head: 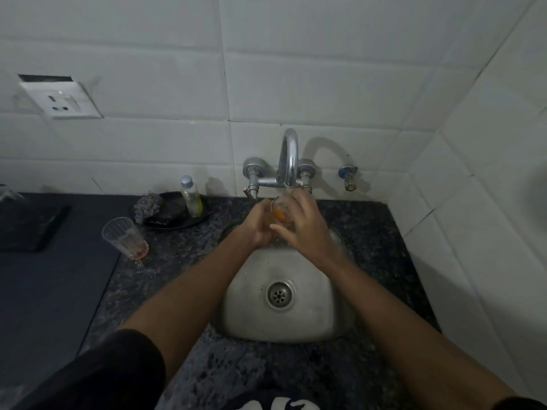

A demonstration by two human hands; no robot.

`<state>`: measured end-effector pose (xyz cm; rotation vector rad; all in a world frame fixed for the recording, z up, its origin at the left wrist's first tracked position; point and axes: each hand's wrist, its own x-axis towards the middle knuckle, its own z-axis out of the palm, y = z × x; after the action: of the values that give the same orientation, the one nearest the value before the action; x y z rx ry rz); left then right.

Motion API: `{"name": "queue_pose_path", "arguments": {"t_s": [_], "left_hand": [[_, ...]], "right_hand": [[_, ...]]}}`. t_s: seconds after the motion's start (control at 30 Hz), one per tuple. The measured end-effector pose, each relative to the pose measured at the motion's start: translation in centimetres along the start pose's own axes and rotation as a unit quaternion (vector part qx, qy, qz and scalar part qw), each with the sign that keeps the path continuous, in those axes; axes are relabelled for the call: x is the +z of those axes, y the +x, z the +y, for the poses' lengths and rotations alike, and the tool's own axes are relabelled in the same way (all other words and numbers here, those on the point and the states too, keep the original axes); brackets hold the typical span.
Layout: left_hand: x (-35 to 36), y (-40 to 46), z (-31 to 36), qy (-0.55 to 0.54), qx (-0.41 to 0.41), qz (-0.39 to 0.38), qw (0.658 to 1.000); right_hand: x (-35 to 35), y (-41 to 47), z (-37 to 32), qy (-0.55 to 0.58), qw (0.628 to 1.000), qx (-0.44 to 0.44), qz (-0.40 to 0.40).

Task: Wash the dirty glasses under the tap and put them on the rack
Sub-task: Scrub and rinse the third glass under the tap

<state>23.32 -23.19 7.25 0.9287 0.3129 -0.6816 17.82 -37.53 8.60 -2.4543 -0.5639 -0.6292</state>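
Glasses, two. One glass (279,213), clear with an orange residue inside, is held tilted directly under the spout of the tap (288,156), above the back of the sink (236,303). The second glass (125,236), clear with a reddish film at its base, stands on the surface (183,261) to the left of the sink, well apart from the hands.

Hands, two, both bare. The left hand (259,224) has its grip curled against the lower left side of the held glass; how far its fingers wrap round cannot be told, since the right hand covers part of them. The right hand (302,223) has its grip closed over the glass from the right, fingers bent round the wall.

Tap, one, chrome, wall-mounted, with a curved spout and two side valves. A separate small wall valve (348,177), one, sits to its right.

Sink, one, steel, rounded, with one drain (279,294) in the middle.

Surface, dark speckled stone. At its left a flat dark mat (59,291) lies, and a dark tray-like slab (32,224) rests at the far left.

Dish (174,221), one, black, just left of the tap, carrying one steel scrubber (147,207) and one small bottle (191,196) with yellowish liquid.

Wall socket (63,99), one, white, on the tiled wall upper left.

Sleeves: dark fabric shows at the left upper arm.
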Motion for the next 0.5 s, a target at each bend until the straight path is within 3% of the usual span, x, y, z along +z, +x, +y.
{"name": "queue_pose_path", "arguments": {"t_s": [0.1,0.33,0.43,0.5], "left_hand": [[0.4,-0.6,0.2,-0.020,0.021,0.014,0.999],[0.8,-0.5,0.4,-0.023,0.065,0.070,0.995],[0.9,-0.9,1.2,0.052,0.015,0.067,0.996],[1.3,-1.2,1.7,0.057,0.012,0.073,0.996]], "right_hand": [[-0.4,-0.6,0.8,-0.102,0.981,-0.160,-0.031],[-2.6,2.1,0.8,-0.118,0.956,-0.098,-0.250],[-3.9,3.2,1.3,-0.166,0.928,-0.217,-0.253],[-3.8,3.2,2.1,-0.175,0.928,-0.227,-0.237]]}}
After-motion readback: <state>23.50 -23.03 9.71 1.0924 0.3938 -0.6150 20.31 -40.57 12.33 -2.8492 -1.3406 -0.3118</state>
